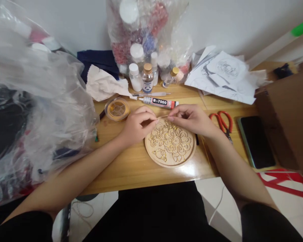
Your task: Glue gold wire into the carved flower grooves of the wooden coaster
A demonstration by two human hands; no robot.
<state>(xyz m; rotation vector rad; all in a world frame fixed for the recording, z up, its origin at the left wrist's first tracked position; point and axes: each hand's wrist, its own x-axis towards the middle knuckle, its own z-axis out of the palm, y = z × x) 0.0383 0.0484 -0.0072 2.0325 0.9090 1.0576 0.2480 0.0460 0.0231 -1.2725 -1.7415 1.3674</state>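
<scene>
A round wooden plaque (171, 160) with a raised rim lies on the table, its flower and leaf outlines traced in gold wire. At its upper left edge my left hand (140, 123) is closed in a pinch, thumb against forefinger. My right hand (190, 117) pinches too, just above the upper edge. What either hand grips is too fine to make out. Just behind my hands lies a B-7000 glue tube (159, 102). To the left sits a spool of gold wire (117, 109). Orange-handled pliers (222, 122) rest to the right of my right hand.
Several small bottles (147, 78) stand at the back before a plastic bag (151, 30) of jars. Crumpled tissue (104, 84), printed drawings (221, 74), a phone (257, 142) and a cardboard box (288, 117) surround the work area. Large plastic bags (50, 124) crowd the left.
</scene>
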